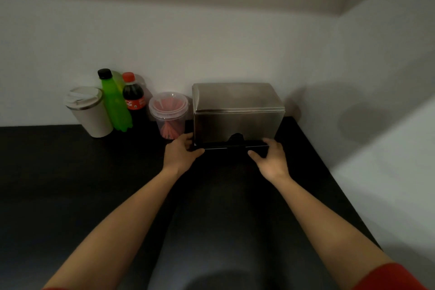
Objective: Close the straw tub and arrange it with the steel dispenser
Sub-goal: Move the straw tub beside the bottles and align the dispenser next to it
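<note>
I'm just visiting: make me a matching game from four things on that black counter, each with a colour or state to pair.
Things:
1 green bottle
2 cola bottle
3 straw tub
4 steel dispenser

Matches:
A red cap
B held at its base by the left hand and right hand
C black cap
D clear, red straws inside

Pairs: 1-C, 2-A, 3-D, 4-B.
</note>
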`<action>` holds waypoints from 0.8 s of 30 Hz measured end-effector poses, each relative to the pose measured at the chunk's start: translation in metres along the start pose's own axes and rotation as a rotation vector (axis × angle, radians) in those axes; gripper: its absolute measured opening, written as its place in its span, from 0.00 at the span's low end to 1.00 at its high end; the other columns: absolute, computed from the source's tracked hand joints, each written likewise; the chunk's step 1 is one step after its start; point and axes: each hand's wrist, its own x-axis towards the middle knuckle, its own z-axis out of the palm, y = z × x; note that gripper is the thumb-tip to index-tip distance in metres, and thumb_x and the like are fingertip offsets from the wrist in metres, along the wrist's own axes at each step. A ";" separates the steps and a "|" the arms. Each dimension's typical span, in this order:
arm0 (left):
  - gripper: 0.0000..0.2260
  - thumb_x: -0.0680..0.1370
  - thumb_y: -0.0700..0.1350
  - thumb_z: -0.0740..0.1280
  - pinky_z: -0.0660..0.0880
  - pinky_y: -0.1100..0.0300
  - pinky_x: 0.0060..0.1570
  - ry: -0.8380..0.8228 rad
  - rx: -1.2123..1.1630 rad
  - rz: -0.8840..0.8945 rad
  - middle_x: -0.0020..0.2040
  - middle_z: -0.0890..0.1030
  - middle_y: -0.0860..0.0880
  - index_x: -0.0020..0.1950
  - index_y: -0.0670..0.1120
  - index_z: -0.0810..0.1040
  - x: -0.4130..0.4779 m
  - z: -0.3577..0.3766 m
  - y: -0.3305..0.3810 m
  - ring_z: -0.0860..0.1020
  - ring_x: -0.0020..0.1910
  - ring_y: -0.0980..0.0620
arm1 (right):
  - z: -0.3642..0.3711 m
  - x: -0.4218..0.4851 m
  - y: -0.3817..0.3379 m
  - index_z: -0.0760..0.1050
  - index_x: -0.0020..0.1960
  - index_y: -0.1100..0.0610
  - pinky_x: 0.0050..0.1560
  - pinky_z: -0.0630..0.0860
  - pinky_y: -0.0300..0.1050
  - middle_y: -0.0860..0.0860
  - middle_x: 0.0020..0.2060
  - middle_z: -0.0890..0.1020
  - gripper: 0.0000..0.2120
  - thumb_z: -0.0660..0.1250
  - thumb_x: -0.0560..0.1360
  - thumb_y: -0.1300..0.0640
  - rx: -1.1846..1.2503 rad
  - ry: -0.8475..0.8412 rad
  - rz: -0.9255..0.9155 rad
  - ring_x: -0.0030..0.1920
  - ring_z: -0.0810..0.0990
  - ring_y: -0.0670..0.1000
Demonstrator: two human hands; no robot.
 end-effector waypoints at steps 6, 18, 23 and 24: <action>0.23 0.75 0.52 0.68 0.70 0.61 0.54 0.099 0.021 -0.063 0.62 0.78 0.45 0.68 0.46 0.71 -0.016 -0.014 0.007 0.77 0.60 0.50 | 0.009 -0.021 -0.020 0.71 0.65 0.55 0.66 0.68 0.49 0.54 0.64 0.72 0.22 0.68 0.74 0.49 -0.022 -0.143 -0.106 0.66 0.69 0.55; 0.25 0.75 0.54 0.67 0.69 0.50 0.64 0.134 0.031 -0.048 0.67 0.74 0.44 0.69 0.46 0.70 -0.005 -0.072 -0.019 0.71 0.66 0.45 | 0.063 -0.045 -0.089 0.71 0.66 0.55 0.64 0.68 0.44 0.53 0.63 0.73 0.21 0.66 0.75 0.49 -0.006 -0.287 -0.203 0.64 0.72 0.52; 0.27 0.75 0.54 0.68 0.70 0.50 0.64 0.097 -0.035 -0.019 0.67 0.72 0.41 0.70 0.43 0.67 0.026 -0.108 -0.035 0.72 0.65 0.44 | 0.103 -0.046 -0.122 0.65 0.71 0.53 0.62 0.66 0.41 0.53 0.68 0.70 0.27 0.67 0.75 0.49 0.048 -0.358 -0.201 0.66 0.70 0.51; 0.27 0.75 0.54 0.67 0.70 0.51 0.64 0.087 -0.050 -0.022 0.67 0.72 0.41 0.70 0.43 0.67 0.033 -0.112 -0.037 0.73 0.64 0.44 | 0.110 -0.045 -0.127 0.62 0.72 0.52 0.64 0.66 0.43 0.52 0.70 0.68 0.29 0.67 0.75 0.48 0.057 -0.360 -0.199 0.68 0.69 0.51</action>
